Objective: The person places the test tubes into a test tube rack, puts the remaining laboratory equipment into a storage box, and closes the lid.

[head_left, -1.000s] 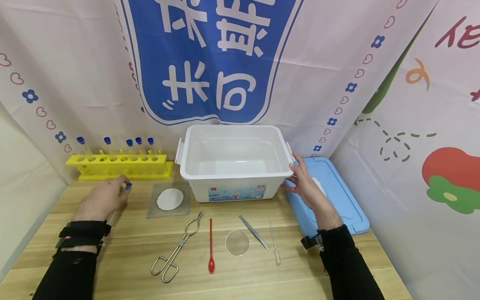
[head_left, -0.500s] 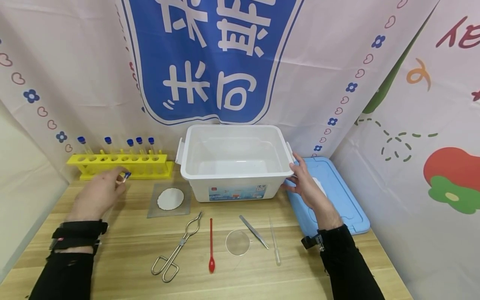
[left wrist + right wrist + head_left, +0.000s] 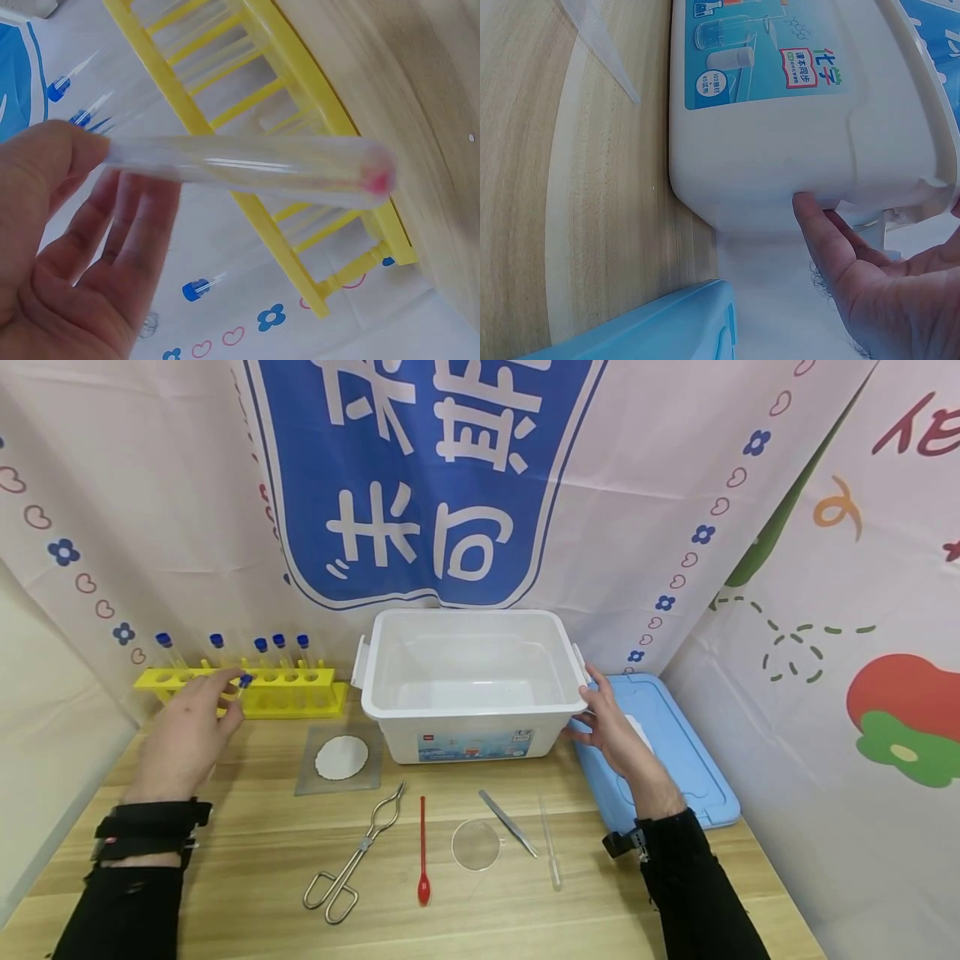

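My left hand (image 3: 183, 727) pinches a clear test tube (image 3: 255, 166) near its blue cap (image 3: 245, 680), thumb against the fingers. The tube is tilted in front of the yellow test tube rack (image 3: 247, 693), overlapping it in the left wrist view, with a pinkish-red spot at its round end. Other blue-capped tubes (image 3: 278, 642) stand in the rack. At the right end of the white plastic bin (image 3: 465, 697), my right hand (image 3: 615, 735) holds the rim by the handle. One finger presses the bin's side wall (image 3: 765, 172); the thumb is mostly cut off in the right wrist view.
On the wooden table lie crucible tongs (image 3: 365, 843), a red spoon (image 3: 423, 860), a clear round dish (image 3: 476, 845), tweezers (image 3: 508, 823) and a plastic dropper (image 3: 550, 847). A gauze square with a white disc (image 3: 341, 757) sits left of the bin. Right is a blue lid (image 3: 682, 768).
My left hand has moved away from me, up to the rack, carrying the test tube and lifting its capped end. The right hand and the bin have stayed put.
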The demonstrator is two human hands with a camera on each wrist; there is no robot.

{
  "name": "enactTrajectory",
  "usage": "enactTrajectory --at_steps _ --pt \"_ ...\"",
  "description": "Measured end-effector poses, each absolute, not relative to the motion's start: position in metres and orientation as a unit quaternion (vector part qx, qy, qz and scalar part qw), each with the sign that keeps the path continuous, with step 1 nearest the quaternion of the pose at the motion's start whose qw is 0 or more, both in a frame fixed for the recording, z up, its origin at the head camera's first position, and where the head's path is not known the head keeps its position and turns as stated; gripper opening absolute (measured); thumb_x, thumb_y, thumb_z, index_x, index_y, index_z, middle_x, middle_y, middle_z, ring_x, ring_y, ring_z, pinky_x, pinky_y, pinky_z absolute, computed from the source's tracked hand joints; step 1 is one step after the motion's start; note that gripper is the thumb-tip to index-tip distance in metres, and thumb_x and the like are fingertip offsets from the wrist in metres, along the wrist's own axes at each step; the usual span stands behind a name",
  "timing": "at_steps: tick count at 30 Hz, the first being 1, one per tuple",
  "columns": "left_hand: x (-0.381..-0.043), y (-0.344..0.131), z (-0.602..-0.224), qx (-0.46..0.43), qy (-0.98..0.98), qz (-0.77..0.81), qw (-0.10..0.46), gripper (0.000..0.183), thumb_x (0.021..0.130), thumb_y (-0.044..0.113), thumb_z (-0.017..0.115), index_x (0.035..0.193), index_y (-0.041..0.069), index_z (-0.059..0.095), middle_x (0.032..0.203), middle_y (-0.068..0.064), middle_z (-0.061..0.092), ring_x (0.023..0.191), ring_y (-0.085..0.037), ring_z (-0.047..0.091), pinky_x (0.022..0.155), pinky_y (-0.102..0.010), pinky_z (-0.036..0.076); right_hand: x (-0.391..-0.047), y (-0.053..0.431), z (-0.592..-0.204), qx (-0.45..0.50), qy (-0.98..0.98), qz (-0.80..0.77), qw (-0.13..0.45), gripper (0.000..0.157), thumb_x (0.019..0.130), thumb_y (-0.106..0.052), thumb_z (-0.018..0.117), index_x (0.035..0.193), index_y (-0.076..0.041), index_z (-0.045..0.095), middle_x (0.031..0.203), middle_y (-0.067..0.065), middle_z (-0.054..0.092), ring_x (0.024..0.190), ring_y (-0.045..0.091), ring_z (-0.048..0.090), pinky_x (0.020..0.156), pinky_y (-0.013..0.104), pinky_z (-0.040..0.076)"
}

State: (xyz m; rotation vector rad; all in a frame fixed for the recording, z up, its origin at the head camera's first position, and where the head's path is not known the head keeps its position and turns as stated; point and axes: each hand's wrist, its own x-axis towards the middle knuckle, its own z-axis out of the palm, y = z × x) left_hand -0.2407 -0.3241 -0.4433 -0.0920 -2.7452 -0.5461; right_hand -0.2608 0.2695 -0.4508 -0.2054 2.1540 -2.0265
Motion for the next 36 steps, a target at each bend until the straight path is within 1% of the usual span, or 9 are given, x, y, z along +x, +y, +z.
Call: enactTrajectory --at_steps 4,11,17,21,27,29,30,33,36 --pt "-0.24 -0.325 -0.44 -0.031 -0.956 -0.203 0.209 0.054 0.102 0.013 0.057 0.155 0.008 0.046 0.129 -0.027 0.058 0.109 -0.047 0.059 0.08 -0.066 0.054 -0.26 0.27 -0.45 -0.071 0.724 -0.681 0.088 0.066 0.11 -0.047 0.041 0.165 -0.042 0.005 0.164 0.011 0.028 0.142 0.04 0.044 0.106 0.063 0.046" --pt "-0.242 -0.324 -0.431 -0.005 -0.941 -0.228 0.251 0.056 0.104 0.014 0.055 0.159 0.011 0.041 0.135 -0.027 0.057 0.114 -0.048 0.058 0.085 -0.067 0.054 -0.26 0.27 -0.45 -0.066 0.722 -0.683 0.09 0.067 0.11 -0.046 0.04 0.165 -0.041 0.004 0.165 0.011 0.028 0.143 0.04 0.043 0.107 0.065 0.044" --pt "-0.242 -0.325 -0.425 0.018 -0.928 -0.247 0.28 0.054 0.104 0.014 0.053 0.157 0.011 0.041 0.14 -0.025 0.055 0.116 -0.048 0.058 0.085 -0.066 0.055 -0.261 0.27 -0.45 -0.062 0.723 -0.682 0.091 0.067 0.11 -0.047 0.041 0.165 -0.042 0.004 0.164 0.011 0.029 0.143 0.04 0.042 0.107 0.067 0.042" --pt "-0.244 -0.328 -0.423 0.027 -0.914 -0.258 0.312 0.052 0.103 0.015 0.053 0.154 0.01 0.044 0.138 -0.024 0.057 0.115 -0.046 0.059 0.086 -0.065 0.055 -0.261 0.27 -0.451 -0.064 0.724 -0.681 0.09 0.067 0.11 -0.047 0.041 0.165 -0.042 0.004 0.164 0.012 0.029 0.143 0.041 0.042 0.107 0.067 0.042" --pt "-0.245 -0.332 -0.421 0.05 -0.906 -0.278 0.316 0.051 0.105 0.019 0.05 0.154 0.01 0.039 0.144 -0.022 0.051 0.122 -0.043 0.055 0.094 -0.063 0.053 -0.262 0.27 -0.453 -0.065 0.722 -0.683 0.089 0.067 0.11 -0.046 0.041 0.166 -0.041 0.004 0.164 0.013 0.029 0.142 0.042 0.042 0.107 0.067 0.042" --pt "-0.246 -0.334 -0.421 0.057 -0.902 -0.284 0.321 0.051 0.105 0.021 0.05 0.153 0.01 0.039 0.146 -0.02 0.05 0.124 -0.04 0.055 0.099 -0.059 0.053 -0.262 0.27 -0.453 -0.066 0.722 -0.683 0.089 0.068 0.11 -0.046 0.041 0.166 -0.04 0.004 0.164 0.013 0.029 0.143 0.043 0.042 0.107 0.067 0.042" --pt "-0.247 -0.335 -0.421 0.059 -0.898 -0.287 0.328 0.05 0.105 0.022 0.05 0.153 0.01 0.041 0.145 -0.019 0.051 0.124 -0.039 0.055 0.101 -0.055 0.053 -0.263 0.27 -0.453 -0.066 0.723 -0.682 0.089 0.068 0.11 -0.046 0.041 0.166 -0.04 0.003 0.164 0.013 0.029 0.143 0.043 0.041 0.107 0.067 0.042" --pt "-0.249 -0.338 -0.42 0.07 -0.887 -0.301 0.344 0.048 0.104 0.023 0.051 0.151 0.014 0.043 0.145 -0.015 0.051 0.125 -0.033 0.056 0.105 -0.039 0.053 -0.263 0.27 -0.453 -0.065 0.724 -0.681 0.089 0.068 0.11 -0.046 0.041 0.166 -0.04 0.004 0.164 0.013 0.029 0.143 0.042 0.041 0.107 0.067 0.042" --pt "-0.252 -0.342 -0.418 0.079 -0.877 -0.311 0.357 0.048 0.104 0.021 0.051 0.151 0.021 0.043 0.144 -0.012 0.051 0.124 -0.03 0.057 0.104 -0.026 0.051 -0.263 0.27 -0.452 -0.063 0.724 -0.681 0.09 0.068 0.109 -0.047 0.041 0.166 -0.04 0.004 0.164 0.013 0.03 0.143 0.042 0.041 0.107 0.066 0.043"
